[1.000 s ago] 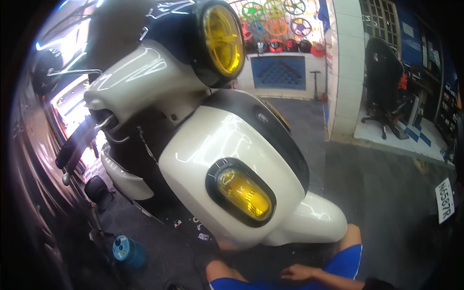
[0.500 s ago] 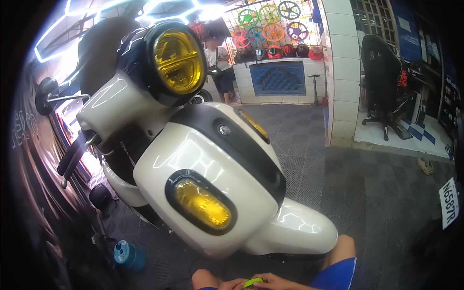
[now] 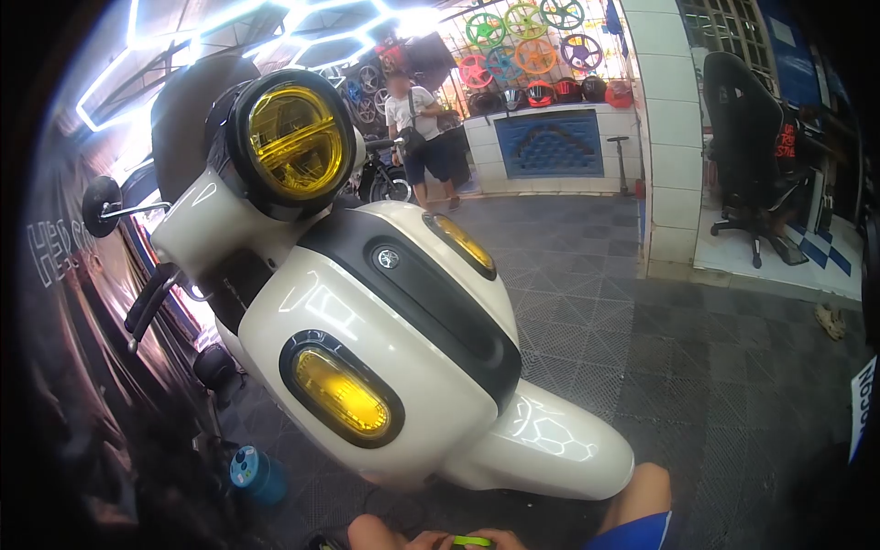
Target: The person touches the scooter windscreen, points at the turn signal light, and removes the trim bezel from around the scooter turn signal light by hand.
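At the bottom edge of the view, my left hand (image 3: 428, 541) and my right hand (image 3: 500, 538) are close together. Between them is a small lime-green object (image 3: 472, 541), with the fingers of both hands closed on its ends. The frame cuts off most of it, so I cannot make out its kind. Just beyond my knees stands a cream scooter (image 3: 458, 403), its front fender between me and the body. Yellow lenses cover its round headlight (image 3: 295, 142) and its oval front lamps. Neither hand touches the scooter.
A blue canister (image 3: 259, 477) is on the dark tiled floor (image 3: 587, 339) at left. A person (image 3: 417, 128) in a white shirt stands at the back near a motorcycle. Colored wheels and helmets line the back wall. An office chair (image 3: 742, 147) is at right.
My view has shifted, so the scooter sits slightly further left and the room further right. The person at the back shows more fully. Both hands still hold the lime-green object, now lower in view.
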{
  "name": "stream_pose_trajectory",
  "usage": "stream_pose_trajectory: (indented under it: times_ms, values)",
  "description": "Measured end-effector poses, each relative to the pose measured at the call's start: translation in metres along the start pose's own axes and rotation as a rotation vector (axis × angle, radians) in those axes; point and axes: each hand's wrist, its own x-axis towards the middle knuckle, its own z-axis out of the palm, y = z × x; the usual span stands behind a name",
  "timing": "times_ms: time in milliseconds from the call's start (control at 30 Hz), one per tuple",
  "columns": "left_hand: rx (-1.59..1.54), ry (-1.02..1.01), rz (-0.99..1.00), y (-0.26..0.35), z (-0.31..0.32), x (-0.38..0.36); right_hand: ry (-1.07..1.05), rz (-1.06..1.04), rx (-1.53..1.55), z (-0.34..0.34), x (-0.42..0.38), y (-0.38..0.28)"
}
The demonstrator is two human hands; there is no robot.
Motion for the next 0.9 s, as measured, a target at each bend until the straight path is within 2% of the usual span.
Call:
stream_pose_trajectory:
  times_ms: [200,400,500,700,800,900]
  values:
    - [0.002,0.042,-0.038,0.005,0.015,-0.008,0.084,0.014,0.036,0.001,-0.012,-0.001]
    - [0.094,0.022,0.082,0.003,0.020,-0.010,0.086,0.063,0.006,0.001,-0.016,-0.015]
    - [0.054,0.078,0.084,-0.004,0.029,-0.013,0.073,0.093,0.018,-0.002,-0.016,-0.027]
    - [-0.034,0.060,-0.002,-0.023,0.036,-0.014,0.074,0.105,0.031,-0.002,-0.015,-0.026]
    - [-0.137,0.013,-0.070,-0.008,0.023,-0.013,0.075,0.077,0.022,0.001,-0.013,-0.017]
    - [-0.119,0.000,-0.112,-0.025,0.023,-0.013,0.059,0.099,0.004,0.003,-0.014,-0.018]
